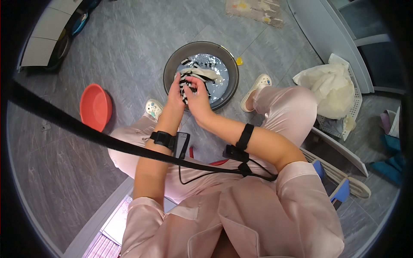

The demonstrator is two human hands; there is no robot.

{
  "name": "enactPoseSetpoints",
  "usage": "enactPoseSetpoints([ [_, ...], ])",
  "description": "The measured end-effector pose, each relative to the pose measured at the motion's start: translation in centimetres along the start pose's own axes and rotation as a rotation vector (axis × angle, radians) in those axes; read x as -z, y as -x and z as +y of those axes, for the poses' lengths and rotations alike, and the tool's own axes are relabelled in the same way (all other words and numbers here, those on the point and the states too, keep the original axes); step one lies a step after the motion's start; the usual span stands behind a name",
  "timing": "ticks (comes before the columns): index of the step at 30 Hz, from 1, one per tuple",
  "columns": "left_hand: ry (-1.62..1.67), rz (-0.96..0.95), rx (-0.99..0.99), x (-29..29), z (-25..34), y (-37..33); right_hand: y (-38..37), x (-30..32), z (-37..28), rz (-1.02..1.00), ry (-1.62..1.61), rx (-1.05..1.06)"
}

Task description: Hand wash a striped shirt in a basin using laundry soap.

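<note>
A wet black-and-white striped cloth [186, 82] with a pale part [205, 74] is bunched between my two hands, above the near side of a dark grey basin [168, 69]. Water [220, 86] with a bluish sheen lies in the basin, and some of the striped fabric is spread in it. My left hand [175, 91] grips the cloth from the left. On its right side, my right hand [198, 93] has curled fingers closed on the same bunch. The exact shape of the cloth is hidden by the folds and my fingers.
A red basin [95, 107] stands on the grey floor at left. White plastic bags [329, 90] lie over a perforated white rack [356, 103] at right. A small yellow object [239, 61] is beside the grey basin. A black strap [86, 124] crosses the view.
</note>
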State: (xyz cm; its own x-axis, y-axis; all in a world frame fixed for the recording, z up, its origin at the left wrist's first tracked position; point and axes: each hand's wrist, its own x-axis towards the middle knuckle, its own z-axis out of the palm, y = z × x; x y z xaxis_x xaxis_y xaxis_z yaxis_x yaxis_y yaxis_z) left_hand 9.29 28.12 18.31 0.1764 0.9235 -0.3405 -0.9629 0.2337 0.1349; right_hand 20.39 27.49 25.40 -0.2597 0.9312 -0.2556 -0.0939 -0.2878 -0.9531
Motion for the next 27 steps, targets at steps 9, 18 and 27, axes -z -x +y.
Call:
enactPoseSetpoints([
  [9, -0.209, 0.345, -0.109, -8.5, -1.9, 0.0, -3.7, 1.9, -4.5, -0.011, 0.514, 0.476],
  [18, -0.080, 0.430, 0.118, -6.9, 0.3, -2.5, -4.1, -1.2, -3.6, 0.109, 0.384, 0.133],
  [27, -0.101, 0.577, -0.123, -7.8, -2.9, -2.9, -10.7, 0.8, -3.3, 0.267, 0.552, 0.251],
])
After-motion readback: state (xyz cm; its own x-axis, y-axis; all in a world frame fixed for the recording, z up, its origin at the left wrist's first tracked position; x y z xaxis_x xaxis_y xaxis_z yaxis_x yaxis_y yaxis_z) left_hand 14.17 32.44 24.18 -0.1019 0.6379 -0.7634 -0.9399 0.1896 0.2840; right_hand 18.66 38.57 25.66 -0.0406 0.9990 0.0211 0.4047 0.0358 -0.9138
